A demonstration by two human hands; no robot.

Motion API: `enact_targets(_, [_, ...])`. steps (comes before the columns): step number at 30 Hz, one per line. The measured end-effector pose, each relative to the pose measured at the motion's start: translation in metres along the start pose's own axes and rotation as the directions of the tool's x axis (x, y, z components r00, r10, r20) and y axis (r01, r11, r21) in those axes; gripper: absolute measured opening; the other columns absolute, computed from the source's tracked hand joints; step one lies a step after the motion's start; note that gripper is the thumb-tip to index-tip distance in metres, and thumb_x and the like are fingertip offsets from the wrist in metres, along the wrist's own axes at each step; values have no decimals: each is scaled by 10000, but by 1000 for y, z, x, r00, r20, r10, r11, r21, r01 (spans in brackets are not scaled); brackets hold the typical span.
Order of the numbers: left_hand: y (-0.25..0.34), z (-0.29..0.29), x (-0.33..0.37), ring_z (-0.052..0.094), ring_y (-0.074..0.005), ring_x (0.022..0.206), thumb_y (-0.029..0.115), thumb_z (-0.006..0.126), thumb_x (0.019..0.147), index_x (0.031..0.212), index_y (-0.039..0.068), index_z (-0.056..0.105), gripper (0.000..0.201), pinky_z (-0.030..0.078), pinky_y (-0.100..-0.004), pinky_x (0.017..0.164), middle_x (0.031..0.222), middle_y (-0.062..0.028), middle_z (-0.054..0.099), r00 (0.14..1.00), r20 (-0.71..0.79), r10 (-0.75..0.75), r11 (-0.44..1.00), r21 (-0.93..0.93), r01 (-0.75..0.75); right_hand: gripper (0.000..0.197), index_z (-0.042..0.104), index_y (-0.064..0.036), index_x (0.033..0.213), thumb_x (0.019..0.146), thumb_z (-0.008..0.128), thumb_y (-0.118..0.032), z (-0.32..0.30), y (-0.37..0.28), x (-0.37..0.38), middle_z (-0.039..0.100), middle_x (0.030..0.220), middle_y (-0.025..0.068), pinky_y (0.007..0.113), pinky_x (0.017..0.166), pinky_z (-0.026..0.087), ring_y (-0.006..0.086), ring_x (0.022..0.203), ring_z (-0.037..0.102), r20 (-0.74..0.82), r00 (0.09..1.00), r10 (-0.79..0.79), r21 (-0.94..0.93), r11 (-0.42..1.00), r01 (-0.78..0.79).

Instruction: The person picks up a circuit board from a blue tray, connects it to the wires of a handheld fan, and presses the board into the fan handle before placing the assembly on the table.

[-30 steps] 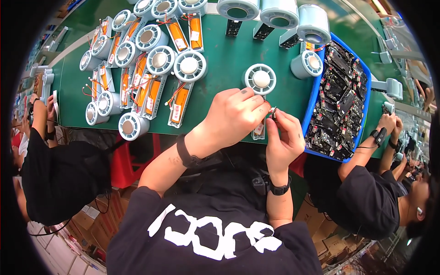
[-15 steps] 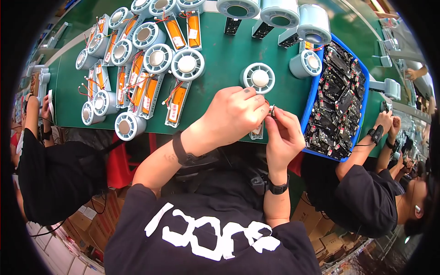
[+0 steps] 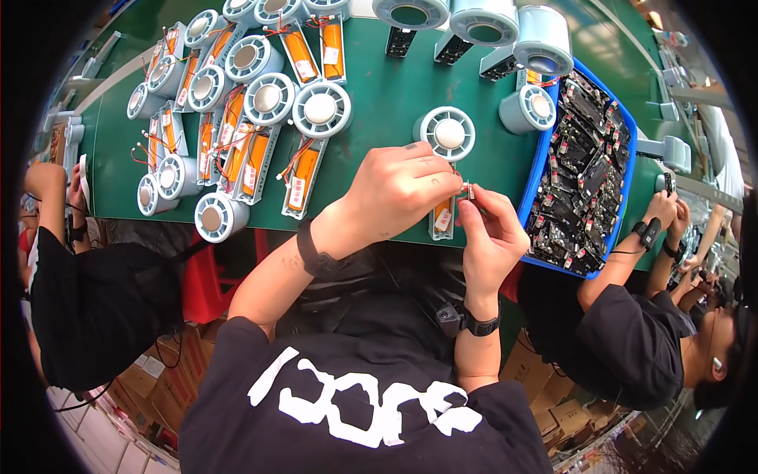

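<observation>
Over the green bench, my left hand (image 3: 399, 189) and my right hand (image 3: 491, 237) meet fingertip to fingertip, both closed in a pinch. Between the fingers of my right hand is a small dark circuit board (image 3: 470, 191), seen nearly edge-on. What the left fingertips grip is mostly hidden; a little red and white shows there. Just beyond and beneath my hands lies a pale blue device with a round ribbed head (image 3: 447, 133). Part of its handle, with an orange battery (image 3: 444, 219), shows between my hands.
Several similar pale blue devices (image 3: 322, 110) with orange batteries and loose wires lie at the left. More heads (image 3: 483, 24) stand at the back. A blue bin (image 3: 632, 158) full of black circuit boards sits at right. Co-workers (image 3: 624, 332) work on both sides.
My left hand has shifted slightly left and my right hand slightly right and down. The battery in the handle between them shows more now. Both pinches stay closed.
</observation>
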State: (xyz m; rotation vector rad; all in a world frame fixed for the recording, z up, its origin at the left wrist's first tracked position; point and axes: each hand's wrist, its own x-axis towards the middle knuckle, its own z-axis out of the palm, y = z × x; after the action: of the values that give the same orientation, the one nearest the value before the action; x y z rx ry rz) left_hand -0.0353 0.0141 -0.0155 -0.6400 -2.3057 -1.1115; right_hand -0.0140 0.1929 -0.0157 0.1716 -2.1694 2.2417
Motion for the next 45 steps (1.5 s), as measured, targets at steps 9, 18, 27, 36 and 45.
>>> enact_targets(9, [0,0,-2,708,-246,782,25,787,744,922,34,707,195,582,-335,651,863,-77,711,999,40,5,996,-90,-2,256,688,78,1121,871,689,133,-3,3,1,670,1076,123,245,723,582,141,891,673,-4,1000,-31,-13,999,31])
enact_targets(18, [-3,-1,-1,713,-246,773,21,790,754,909,34,718,171,584,-332,648,856,-82,709,1000,-5,-22,986,-168,21,255,689,79,1122,870,699,120,-1,-1,0,680,1075,123,245,712,566,135,873,670,-9,998,68,59,996,-67])
enact_targets(27, [-3,1,-2,713,-237,756,31,793,761,887,38,712,150,580,-323,637,845,-77,708,999,-3,-32,985,-170,31,248,694,75,1127,880,692,108,2,0,-1,690,1042,106,242,705,560,123,830,665,-42,999,6,-5,1000,-7])
enact_targets(36, [-3,0,-2,705,-238,758,37,791,771,885,32,696,149,569,-327,645,852,-78,701,1000,10,-24,988,-154,26,240,699,73,1125,890,673,117,0,1,-1,689,1048,113,243,702,554,128,819,662,-19,998,63,44,997,-62])
enact_targets(45, [-2,2,-3,678,-267,749,60,779,769,868,46,663,153,554,-363,642,820,-69,671,998,-14,-57,987,-153,54,231,700,78,1120,893,675,114,-2,1,2,688,1036,115,245,695,547,135,810,661,-9,999,32,6,999,-32])
